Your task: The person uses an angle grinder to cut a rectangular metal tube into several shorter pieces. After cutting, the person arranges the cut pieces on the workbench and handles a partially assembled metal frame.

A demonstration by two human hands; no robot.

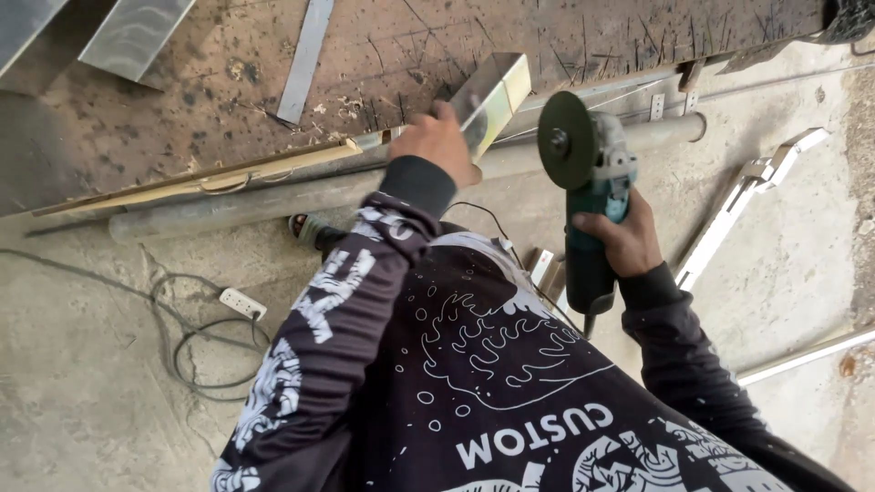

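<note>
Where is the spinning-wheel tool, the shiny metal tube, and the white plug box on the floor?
angle grinder (pixel 592 196): head view, on its teal body.
metal tube (pixel 492 96): head view, on its shiny side face.
power strip (pixel 242 303): head view, on its white casing.

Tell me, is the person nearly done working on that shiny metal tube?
Hard to tell. Done: metal strips already lie on the bench. In hand: the left hand holds the metal tube, and the right hand holds the grinder beside it, not touching. Left: no fresh cut shows on the tube yet.
</note>
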